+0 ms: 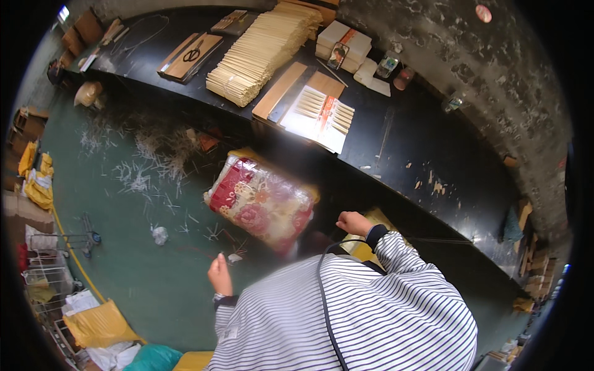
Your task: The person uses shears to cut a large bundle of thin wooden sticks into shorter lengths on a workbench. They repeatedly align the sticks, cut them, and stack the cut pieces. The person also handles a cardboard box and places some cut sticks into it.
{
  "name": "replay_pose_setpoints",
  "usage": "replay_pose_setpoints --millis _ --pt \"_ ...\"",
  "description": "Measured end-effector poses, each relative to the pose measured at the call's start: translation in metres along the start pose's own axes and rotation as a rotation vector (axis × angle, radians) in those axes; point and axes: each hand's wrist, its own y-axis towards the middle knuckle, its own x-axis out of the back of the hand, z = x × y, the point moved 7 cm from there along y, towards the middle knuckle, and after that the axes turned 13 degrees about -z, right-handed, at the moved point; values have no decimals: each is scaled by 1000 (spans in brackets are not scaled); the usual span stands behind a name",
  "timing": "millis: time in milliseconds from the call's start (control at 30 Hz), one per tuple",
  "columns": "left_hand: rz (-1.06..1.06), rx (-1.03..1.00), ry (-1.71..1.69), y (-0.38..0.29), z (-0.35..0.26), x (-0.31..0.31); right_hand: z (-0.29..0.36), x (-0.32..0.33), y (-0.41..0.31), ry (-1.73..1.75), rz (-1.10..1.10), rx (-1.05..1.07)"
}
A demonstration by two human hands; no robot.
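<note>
My left hand [220, 274] hangs over the green floor with its thumb up; its other fingers are mostly hidden, and I see nothing in it. My right hand [354, 223] is loosely curled near the table's front edge, with nothing visible in it. Between and beyond the hands is a floral padded cushion [262, 201], covered in clear plastic. On the black table [394, 153], pale sticks [325, 109] with an orange printed band lie in a row on white paper [297, 118]. The paper rests on a wooden board [280, 90].
A large heap of pale sticks [264, 51] lies on the table beside another board [185, 58] with black-handled scissors [194, 52]. White stacked packs [343, 44] and a plastic bottle [387, 64] stand near the wall. Clear plastic scraps [139, 174] litter the floor. A wire cart [44, 283] stands left.
</note>
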Motion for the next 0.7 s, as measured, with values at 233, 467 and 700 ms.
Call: replay_pose_setpoints --millis 233,467,700 --pt "-72 58 -40 23 -6 -13 -15 61 37 125 -294 -65" --pt "24 -299 80 52 -125 -152 -111 141 137 -75 -748 -24" --pt "299 -612 197 147 -219 -376 -207 170 259 -236 -691 -8"
